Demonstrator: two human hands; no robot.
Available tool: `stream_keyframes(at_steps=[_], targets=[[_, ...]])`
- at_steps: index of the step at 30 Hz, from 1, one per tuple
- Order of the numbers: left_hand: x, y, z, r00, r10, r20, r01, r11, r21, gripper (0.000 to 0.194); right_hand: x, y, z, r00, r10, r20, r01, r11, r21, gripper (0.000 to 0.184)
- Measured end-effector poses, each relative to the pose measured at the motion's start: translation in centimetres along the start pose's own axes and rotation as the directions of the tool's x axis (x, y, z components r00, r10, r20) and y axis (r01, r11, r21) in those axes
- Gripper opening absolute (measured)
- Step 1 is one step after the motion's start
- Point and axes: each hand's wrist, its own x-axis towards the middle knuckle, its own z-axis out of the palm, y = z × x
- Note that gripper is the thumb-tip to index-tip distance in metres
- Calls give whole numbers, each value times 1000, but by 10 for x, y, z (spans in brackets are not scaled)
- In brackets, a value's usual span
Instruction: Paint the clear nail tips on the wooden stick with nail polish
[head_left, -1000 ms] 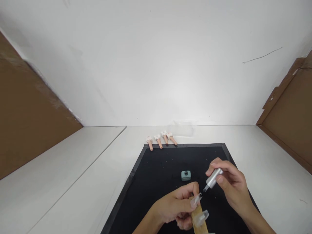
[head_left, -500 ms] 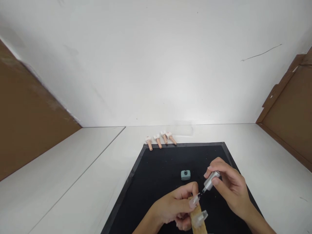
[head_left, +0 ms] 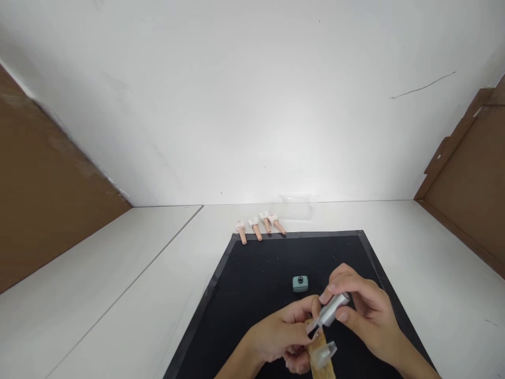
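Note:
My left hand [head_left: 282, 334] is closed around a light wooden strip [head_left: 322, 368]. A clear nail tip [head_left: 326, 355] lies across the strip near its lower end. Another pale, clear nail tip is at the end of my left thumb; I cannot tell what it is fixed to. My right hand [head_left: 369, 310] pinches a nail polish brush [head_left: 332, 310] by its silver cap. The brush's dark bristles point down-left and touch the nail tip at my left thumb. Beyond my hands, an uncapped teal nail polish bottle [head_left: 300, 283] stands upright.
A black mat [head_left: 252, 295] lies on the white table [head_left: 158, 305]. Several nail polish bottles [head_left: 255, 230] with peach caps lie along its far left edge. Behind them is a clear plastic piece [head_left: 296, 209]. Brown cardboard panels [head_left: 51, 184] flank both sides, with a white wall behind.
My right hand has moved down and left, bringing the brush from just above the nail tip onto it. My left hand and the bottle have stayed in place.

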Motion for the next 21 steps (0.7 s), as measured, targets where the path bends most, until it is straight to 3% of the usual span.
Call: stream_keyframes(at_steps=[12, 17, 21], targets=[[-2, -7, -4, 999, 36, 0, -36, 999, 2, 37, 3, 5, -8, 993, -39, -109, 29, 995, -91, 14], [-4, -1, 3, 994, -5, -109, 22, 987, 158, 45, 0, 11, -12, 982, 60, -178, -53, 998, 46, 13], [-1, 5, 12, 980, -40, -195, 96, 953, 287, 49, -2, 13, -10, 981, 157, -115, -137, 976, 167, 15]])
